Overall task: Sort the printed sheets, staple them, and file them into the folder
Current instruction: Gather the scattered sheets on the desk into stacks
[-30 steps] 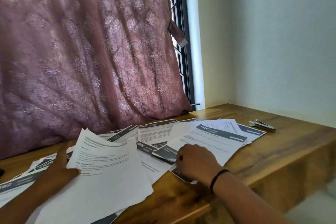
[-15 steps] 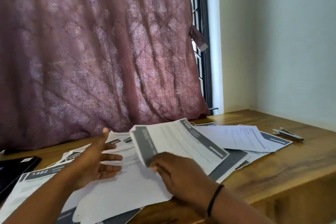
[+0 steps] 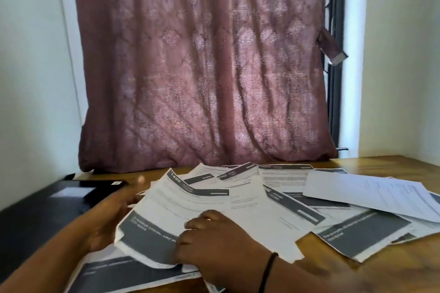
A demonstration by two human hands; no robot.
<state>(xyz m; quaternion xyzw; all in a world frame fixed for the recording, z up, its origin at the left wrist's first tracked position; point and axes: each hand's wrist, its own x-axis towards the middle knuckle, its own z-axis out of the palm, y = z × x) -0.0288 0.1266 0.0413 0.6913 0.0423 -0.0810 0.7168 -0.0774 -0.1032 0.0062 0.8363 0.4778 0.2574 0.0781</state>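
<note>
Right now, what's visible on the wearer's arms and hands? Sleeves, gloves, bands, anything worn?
Both hands are bare: no gloves, and no rings that the head view shows. The right hand has a thin black band around its wrist. The left hand is motion-blurred; nothing worn shows on it or its wrist. Both forearms are uncovered, with no sleeve in frame.

**Curtained window, pale walls, wooden table**

A mauve curtain (image 3: pixel 202 66) with a faint floral pattern fills the middle of the view, hanging down to the wooden table (image 3: pixel 385 164) and bunching in folds at its foot. Daylight glows softly through the fabric. At the curtain's right edge a dark window frame (image 3: pixel 334 78) with a metal grille shows, and a loose tab of the cloth juts out there. Pale, plain walls (image 3: pixel 31 66) stand on both sides, the right one meeting the table's far corner.
</note>
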